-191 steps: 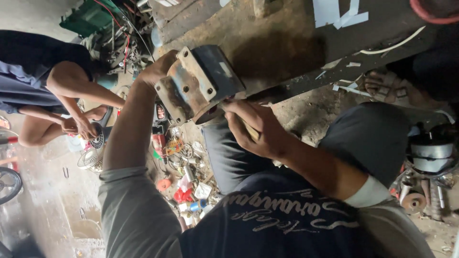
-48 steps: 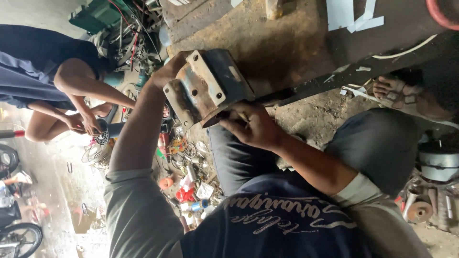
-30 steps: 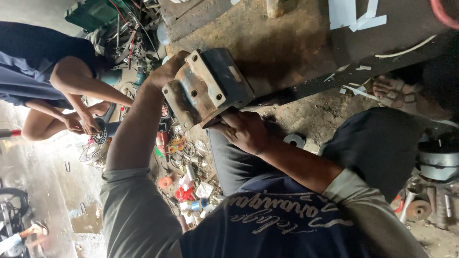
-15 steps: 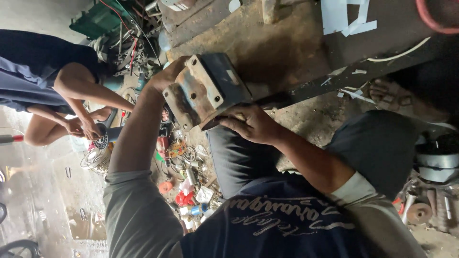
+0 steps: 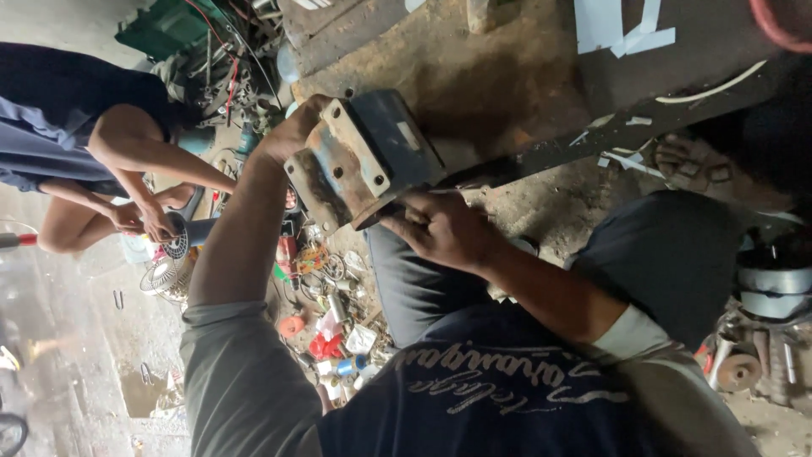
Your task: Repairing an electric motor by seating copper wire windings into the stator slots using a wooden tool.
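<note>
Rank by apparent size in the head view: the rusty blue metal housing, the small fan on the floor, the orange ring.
1. Rusty blue metal housing, though nearest the camera.
2. Small fan.
3. Orange ring.

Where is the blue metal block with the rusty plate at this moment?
In the head view, the blue metal block sits upper centre, held between the left hand and right hand.

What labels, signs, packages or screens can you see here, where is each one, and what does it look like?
Label: small pale rectangle on the blue side of the metal block that the left hand and right hand hold.
Shirt print: pale script lettering across the wearer's dark shirt, bottom centre.
Packets: small red and white wrappers among floor clutter, too small to detail.
No screens.
</note>
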